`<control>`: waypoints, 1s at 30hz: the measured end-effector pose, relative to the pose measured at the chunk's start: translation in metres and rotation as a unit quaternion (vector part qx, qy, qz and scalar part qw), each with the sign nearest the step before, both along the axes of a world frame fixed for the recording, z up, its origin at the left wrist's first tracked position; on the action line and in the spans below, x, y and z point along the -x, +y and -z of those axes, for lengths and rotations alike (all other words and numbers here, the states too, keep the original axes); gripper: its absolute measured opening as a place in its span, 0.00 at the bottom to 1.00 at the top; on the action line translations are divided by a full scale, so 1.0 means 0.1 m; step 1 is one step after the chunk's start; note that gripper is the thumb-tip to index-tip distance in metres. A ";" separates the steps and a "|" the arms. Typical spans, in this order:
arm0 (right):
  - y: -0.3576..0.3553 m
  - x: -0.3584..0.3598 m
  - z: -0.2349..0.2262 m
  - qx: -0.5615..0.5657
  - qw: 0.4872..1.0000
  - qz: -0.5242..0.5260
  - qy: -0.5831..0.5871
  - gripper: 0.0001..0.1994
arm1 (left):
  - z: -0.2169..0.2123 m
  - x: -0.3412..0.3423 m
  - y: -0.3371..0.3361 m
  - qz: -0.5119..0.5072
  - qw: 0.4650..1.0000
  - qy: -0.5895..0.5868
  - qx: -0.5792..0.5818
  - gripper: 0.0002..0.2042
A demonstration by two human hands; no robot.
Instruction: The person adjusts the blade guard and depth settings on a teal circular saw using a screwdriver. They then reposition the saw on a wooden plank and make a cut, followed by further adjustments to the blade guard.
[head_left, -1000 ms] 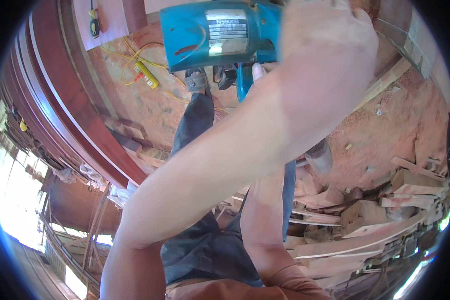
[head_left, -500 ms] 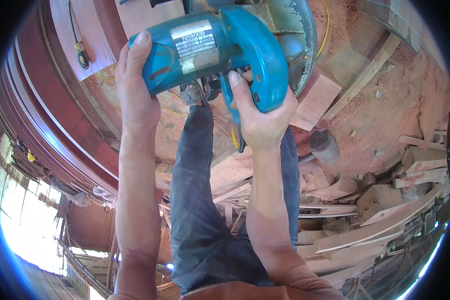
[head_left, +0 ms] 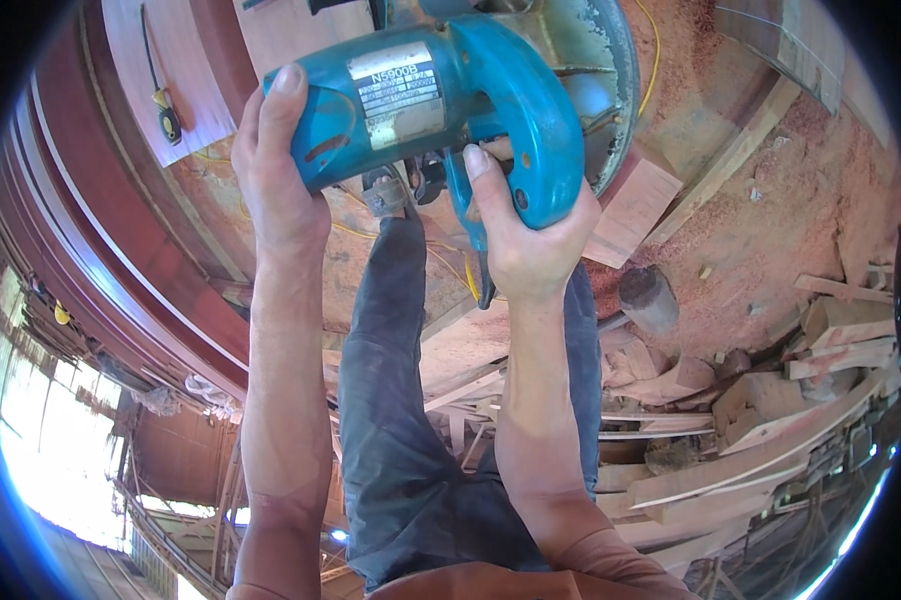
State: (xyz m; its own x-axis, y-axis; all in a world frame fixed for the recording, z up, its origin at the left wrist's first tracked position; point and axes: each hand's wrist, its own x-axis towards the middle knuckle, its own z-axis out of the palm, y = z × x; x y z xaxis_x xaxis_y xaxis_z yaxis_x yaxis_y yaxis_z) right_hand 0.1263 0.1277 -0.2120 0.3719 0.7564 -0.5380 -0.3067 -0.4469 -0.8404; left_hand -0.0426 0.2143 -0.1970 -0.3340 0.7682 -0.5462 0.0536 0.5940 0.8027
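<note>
From where I stand, the blue power saw is up off the dusty floor, out beyond the person's knees — the left hand has its fingers clamped round the left end of the body, thumb on top, and the right hand has its fingers wrapped round the looped handle. A screwdriver lies on a pale board at the far left, while scrap wood is heaped on the near right.
</note>
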 end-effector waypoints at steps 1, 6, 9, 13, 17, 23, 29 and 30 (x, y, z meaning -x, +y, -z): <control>0.01 0.00 0.00 -0.007 1.000 -0.005 -0.010 0.06 | 0.00 -0.01 0.00 -0.001 1.000 -0.001 -0.002 0.26; 0.02 0.00 0.03 0.010 1.000 -0.001 -0.014 0.08 | 0.00 -0.01 0.03 0.002 1.000 -0.008 -0.009 0.25; 0.03 0.00 0.04 0.001 1.000 -0.003 -0.025 0.08 | 0.02 -0.01 0.06 0.002 1.000 -0.012 -0.014 0.25; 0.06 0.00 0.05 -0.014 0.999 0.001 -0.033 0.08 | 0.03 -0.01 0.08 -0.003 1.000 -0.009 -0.016 0.25; 0.10 -0.01 0.03 -0.019 0.999 0.004 -0.028 0.07 | 0.03 0.01 0.09 -0.002 1.000 -0.007 -0.011 0.21; 0.12 -0.02 0.03 -0.024 0.999 -0.002 -0.024 0.07 | 0.05 0.02 0.11 -0.007 1.000 -0.015 -0.014 0.20; 0.12 -0.02 0.05 -0.014 0.999 -0.007 -0.035 0.07 | 0.04 0.03 0.13 -0.002 1.000 -0.007 -0.011 0.20; 0.12 -0.02 0.05 -0.009 0.999 -0.009 -0.039 0.07 | 0.05 0.02 0.14 -0.005 1.000 -0.008 -0.013 0.20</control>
State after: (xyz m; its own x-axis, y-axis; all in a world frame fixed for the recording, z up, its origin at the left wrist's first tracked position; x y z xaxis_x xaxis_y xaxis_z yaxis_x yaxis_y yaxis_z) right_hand 0.1279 0.1401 -0.2169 0.3985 0.7726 -0.4942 -0.2331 -0.4358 -0.8693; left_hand -0.0448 0.2282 -0.2016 -0.3342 0.7789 -0.5307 0.0352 0.5730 0.8188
